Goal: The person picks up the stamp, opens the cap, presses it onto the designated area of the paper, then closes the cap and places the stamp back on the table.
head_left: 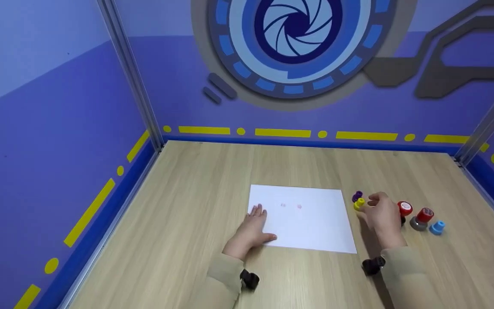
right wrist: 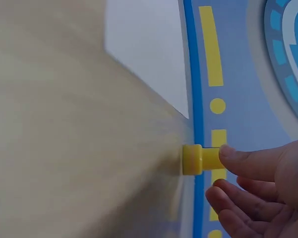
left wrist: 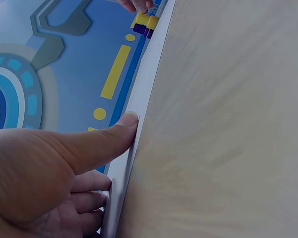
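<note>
On wood-grained tabletop (head_left: 195, 180), rectangular paper (head_left: 311, 227) beside stepped yellow cylinder (right wrist: 198, 159)

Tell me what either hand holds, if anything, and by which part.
Nothing appears held: the left hand rests on the paper; the right hand has its thumb at the narrow end of the yellow stamp, fingers clear of it.

one sheet (head_left: 311, 231), two pink marks (head_left: 299, 207), five stamps (head_left: 359, 204) and two hands (head_left: 252, 228) (head_left: 383, 215).
</note>
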Tool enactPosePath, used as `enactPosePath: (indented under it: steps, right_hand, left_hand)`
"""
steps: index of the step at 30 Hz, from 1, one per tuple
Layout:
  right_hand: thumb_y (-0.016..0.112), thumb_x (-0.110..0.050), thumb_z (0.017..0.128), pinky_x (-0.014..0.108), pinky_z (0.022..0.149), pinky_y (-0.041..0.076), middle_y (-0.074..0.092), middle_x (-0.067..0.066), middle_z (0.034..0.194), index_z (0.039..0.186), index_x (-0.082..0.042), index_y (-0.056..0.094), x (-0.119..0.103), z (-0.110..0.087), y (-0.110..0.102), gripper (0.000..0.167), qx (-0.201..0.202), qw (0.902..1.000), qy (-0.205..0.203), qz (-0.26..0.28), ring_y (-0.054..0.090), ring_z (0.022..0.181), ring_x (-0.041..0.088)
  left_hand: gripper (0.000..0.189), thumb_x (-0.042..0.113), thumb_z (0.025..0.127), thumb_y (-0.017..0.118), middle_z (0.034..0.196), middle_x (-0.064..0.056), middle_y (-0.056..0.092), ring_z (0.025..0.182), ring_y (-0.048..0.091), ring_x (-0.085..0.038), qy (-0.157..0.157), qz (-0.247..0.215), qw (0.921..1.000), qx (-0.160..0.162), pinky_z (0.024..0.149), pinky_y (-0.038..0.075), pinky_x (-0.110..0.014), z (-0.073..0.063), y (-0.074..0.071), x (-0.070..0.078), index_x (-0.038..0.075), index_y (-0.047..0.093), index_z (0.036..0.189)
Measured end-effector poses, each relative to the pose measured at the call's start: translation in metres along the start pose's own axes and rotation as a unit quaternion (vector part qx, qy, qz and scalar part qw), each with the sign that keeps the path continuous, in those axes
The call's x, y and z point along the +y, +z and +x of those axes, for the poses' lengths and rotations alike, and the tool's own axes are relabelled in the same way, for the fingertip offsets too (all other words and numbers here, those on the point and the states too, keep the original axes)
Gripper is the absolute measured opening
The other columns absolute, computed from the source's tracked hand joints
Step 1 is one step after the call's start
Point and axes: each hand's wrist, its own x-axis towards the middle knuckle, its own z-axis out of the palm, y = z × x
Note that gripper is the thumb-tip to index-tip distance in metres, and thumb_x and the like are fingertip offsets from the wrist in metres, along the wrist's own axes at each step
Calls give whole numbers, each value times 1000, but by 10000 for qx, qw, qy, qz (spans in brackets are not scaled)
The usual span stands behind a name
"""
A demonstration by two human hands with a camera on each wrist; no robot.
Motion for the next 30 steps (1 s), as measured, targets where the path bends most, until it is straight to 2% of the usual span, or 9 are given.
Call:
enactPosePath:
  steps: [3,6,9,13,16,19,22,25,30]
  right_hand:
    - [70,-16,99,55,101,56,58,31,136,140,4,51,2,-9,-6,50,-73,9999,-47,53,61,117,46]
    - [69,-19,99,50,95,59,61,30,133,138,4,53,5,-17,-12,49,-123,9998,-155,88,64,113,43]
    - [70,-23,99,38,87,61,64,28,129,136,4,56,9,-21,-20,48,-175,9993,-288,134,66,108,38]
    - [70,-29,99,21,79,59,64,26,130,138,1,56,18,-27,-32,52,-349,9983,-337,312,67,109,34]
    - [70,-34,99,11,74,55,66,22,129,138,0,58,26,-32,-43,53,-314,9978,-407,411,69,103,18]
    - [73,-31,97,6,72,52,75,3,113,134,3,62,35,-35,-57,51,23,9958,-642,649,64,91,-7]
    - [76,-26,95,3,71,50,71,-25,94,130,8,63,44,-37,-72,50,353,9914,-832,950,57,82,-22]
    - [77,-27,94,3,69,50,60,-40,83,129,8,64,54,-39,-86,52,534,9900,-646,1131,57,79,-24]
    - [75,-39,95,4,64,46,53,-43,77,128,-5,67,74,-37,-109,48,750,9912,265,1057,52,75,-25]
  left_hand:
    - [86,31,93,77,170,-24,18,161,13,-36,-5,-4,10000,-28,133,15,-49,0,1,0,-7,33,156]
    - [86,32,94,77,170,-23,17,161,13,-35,-22,-21,10000,-30,133,15,-48,0,0,0,-7,32,157]
    - [87,32,94,77,171,-22,17,161,12,-35,-50,-22,10000,-28,133,14,-48,0,-1,0,-6,31,157]
    - [87,32,94,76,171,-22,16,161,12,-35,-51,-14,10000,-27,133,14,-47,0,-1,1,-6,31,158]
    - [87,32,94,76,171,-22,17,161,12,-35,-32,-27,10000,-19,133,15,-48,0,-1,1,-6,32,157]
    - [87,32,93,77,170,-23,18,161,13,-36,8,-23,10000,-12,133,15,-48,0,-1,0,-7,32,157]
    - [87,33,93,77,170,-25,19,160,15,-37,82,53,10000,1,132,18,-50,1,-1,-1,-8,33,156]
    - [87,34,93,77,169,-26,20,160,16,-38,114,123,9999,-6,132,19,-51,2,-1,-2,-8,34,156]
    - [87,34,93,77,169,-25,20,160,16,-38,54,146,9999,-25,132,19,-50,3,0,-2,-7,33,156]
